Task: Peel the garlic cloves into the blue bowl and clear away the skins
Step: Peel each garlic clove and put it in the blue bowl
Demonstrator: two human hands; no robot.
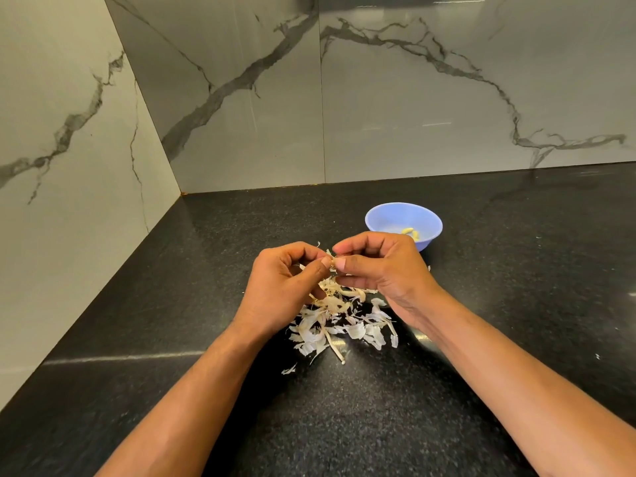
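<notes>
1. Left hand (289,280): raised just above the black speckled stone bench (192,256). Its fingers are curled, thumb and forefinger pinching one end of a small pale garlic clove (331,260).
2. Garlic clove: held between the two hands, over the heap of skins and short of the bowl. Only a sliver shows between the fingertips.
3. Right hand (382,270): fingers curled, thumb and forefinger pinching the other end of the same clove.
4. Loose pile of white papery garlic skins (339,325): lies on the bench directly under and just in front of both hands, with a few stray flakes apart from it.
5. Small light-blue round plastic bowl (385,215): stands on the bench just behind the right hand and holds a few peeled yellowish cloves (411,232).
6. Step in hand, as judged: stripping the skin. It is best done with one hand steadying the clove while the other nips the skin at the tip and draws it away lengthwise, over the pile so that flakes fall together, before the bare clove goes to the bowl.
7. Hard to make out: how much skin remains on the clove. Part of the pile is hidden under the hands, and the bowl's near rim is hidden behind the right hand. Any unpeeled cloves cannot be seen.
</notes>
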